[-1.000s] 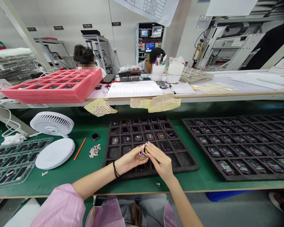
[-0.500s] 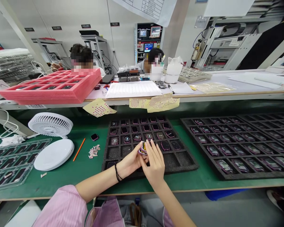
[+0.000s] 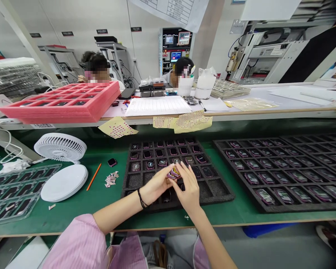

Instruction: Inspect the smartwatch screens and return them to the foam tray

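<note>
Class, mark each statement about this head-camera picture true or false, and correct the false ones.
1. The left hand and right hand hold a small purple-edged device above a black foam tray. True.
2. A black wrist band circles the right wrist. False: it is on the left wrist.
3. An orange pencil lies to the right of the black foam tray. False: it lies to the left.
4. A white desk fan stands on the green bench. True.
</note>
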### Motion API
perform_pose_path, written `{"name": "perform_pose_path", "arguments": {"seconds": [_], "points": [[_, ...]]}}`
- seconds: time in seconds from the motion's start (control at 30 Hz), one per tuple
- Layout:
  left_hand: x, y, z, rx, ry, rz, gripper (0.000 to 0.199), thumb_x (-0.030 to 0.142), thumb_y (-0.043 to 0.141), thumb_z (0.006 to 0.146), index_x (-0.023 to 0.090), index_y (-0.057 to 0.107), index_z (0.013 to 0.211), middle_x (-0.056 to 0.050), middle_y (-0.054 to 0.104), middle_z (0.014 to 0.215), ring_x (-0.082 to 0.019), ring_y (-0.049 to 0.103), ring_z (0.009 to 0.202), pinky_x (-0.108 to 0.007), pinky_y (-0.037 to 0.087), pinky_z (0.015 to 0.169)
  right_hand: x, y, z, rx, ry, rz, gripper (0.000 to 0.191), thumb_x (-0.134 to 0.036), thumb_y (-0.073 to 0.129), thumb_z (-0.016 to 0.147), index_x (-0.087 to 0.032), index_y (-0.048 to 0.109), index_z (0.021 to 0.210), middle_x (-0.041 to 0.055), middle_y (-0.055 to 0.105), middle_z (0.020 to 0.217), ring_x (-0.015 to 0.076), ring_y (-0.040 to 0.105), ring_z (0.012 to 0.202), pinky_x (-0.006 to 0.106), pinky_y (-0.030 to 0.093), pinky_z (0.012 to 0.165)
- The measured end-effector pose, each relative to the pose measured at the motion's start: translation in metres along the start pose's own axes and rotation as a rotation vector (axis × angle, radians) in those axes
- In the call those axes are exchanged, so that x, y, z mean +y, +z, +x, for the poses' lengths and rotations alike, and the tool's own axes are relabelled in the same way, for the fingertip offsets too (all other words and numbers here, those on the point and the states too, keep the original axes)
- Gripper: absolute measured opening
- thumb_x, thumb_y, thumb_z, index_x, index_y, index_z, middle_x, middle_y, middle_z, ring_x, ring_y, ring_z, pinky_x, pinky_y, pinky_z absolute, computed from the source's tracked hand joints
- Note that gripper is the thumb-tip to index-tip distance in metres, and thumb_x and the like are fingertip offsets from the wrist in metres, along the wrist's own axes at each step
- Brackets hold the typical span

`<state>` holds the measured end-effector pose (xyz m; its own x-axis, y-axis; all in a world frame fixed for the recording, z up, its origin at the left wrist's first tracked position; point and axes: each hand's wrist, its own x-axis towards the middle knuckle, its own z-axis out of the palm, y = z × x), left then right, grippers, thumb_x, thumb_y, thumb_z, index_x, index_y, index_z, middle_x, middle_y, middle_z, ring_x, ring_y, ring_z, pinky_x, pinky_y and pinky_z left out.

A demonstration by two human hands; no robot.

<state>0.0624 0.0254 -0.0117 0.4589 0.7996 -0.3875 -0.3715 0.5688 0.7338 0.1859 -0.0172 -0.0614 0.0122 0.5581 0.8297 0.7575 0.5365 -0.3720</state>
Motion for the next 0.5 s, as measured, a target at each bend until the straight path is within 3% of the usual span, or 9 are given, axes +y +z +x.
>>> {"name": "perform_pose_path", "arguments": {"seconds": [0.1, 0.2, 0.3, 0.4, 0.5], "points": [[0.027, -0.01, 0.012, -0.096, 0.148, 0.494, 0.038, 0.04, 0.071, 0.076, 0.017, 0.068, 0.106, -0.006, 0.071, 0.088, -0.015, 0.065, 0.08, -0.021, 0.045, 0.066, 0.014, -0.012, -0.004, -0.004, 0.145, 0.025, 0.054, -0.025, 0.053, 0.092, -0.02, 0.035, 0.143, 0.0134, 0.051, 0.137, 0.028, 0.043, 0.131, 0.056, 0.036, 0.108], [0.049, -0.018, 0.023, -0.157, 0.348, 1.141, 0.037, 0.038, 0.077, 0.067, 0.016, 0.071, 0.096, -0.005, 0.07, 0.079, -0.016, 0.062, 0.072, -0.024, 0.042, 0.066, 0.031, -0.02, -0.013, 0.018, 0.245, 0.003, 0.044, -0.025, 0.047, 0.095, -0.021, 0.042, 0.138, 0.0126, 0.054, 0.134, 0.0273, 0.045, 0.13, 0.057, 0.035, 0.107], [0.05, -0.021, 0.033, -0.141, 0.427, 1.62, 0.025, 0.026, 0.081, 0.06, 0.017, 0.073, 0.082, -0.005, 0.069, 0.077, -0.02, 0.062, 0.072, -0.028, 0.042, 0.069, 0.045, -0.019, -0.021, -0.004, 0.298, -0.009, 0.039, -0.027, 0.043, 0.096, -0.02, 0.047, 0.134, 0.0129, 0.057, 0.131, 0.0275, 0.048, 0.127, 0.057, 0.038, 0.105], [0.035, -0.022, 0.04, -0.097, 0.392, 1.743, 0.021, 0.013, 0.079, 0.052, 0.016, 0.07, 0.071, -0.007, 0.066, 0.07, -0.026, 0.063, 0.074, -0.03, 0.043, 0.07, 0.049, -0.015, -0.028, -0.022, 0.289, -0.017, 0.035, -0.026, 0.042, 0.096, -0.019, 0.051, 0.13, 0.0131, 0.059, 0.127, 0.0268, 0.051, 0.123, 0.056, 0.039, 0.105], [0.02, -0.025, 0.044, -0.081, 0.398, 1.748, 0.028, 0.009, 0.077, 0.051, 0.017, 0.068, 0.076, -0.007, 0.066, 0.072, -0.027, 0.064, 0.076, -0.031, 0.044, 0.072, 0.049, -0.012, -0.03, -0.031, 0.267, -0.03, 0.035, -0.025, 0.043, 0.096, -0.019, 0.052, 0.129, 0.0133, 0.06, 0.125, 0.0268, 0.053, 0.121, 0.056, 0.041, 0.103]]}}
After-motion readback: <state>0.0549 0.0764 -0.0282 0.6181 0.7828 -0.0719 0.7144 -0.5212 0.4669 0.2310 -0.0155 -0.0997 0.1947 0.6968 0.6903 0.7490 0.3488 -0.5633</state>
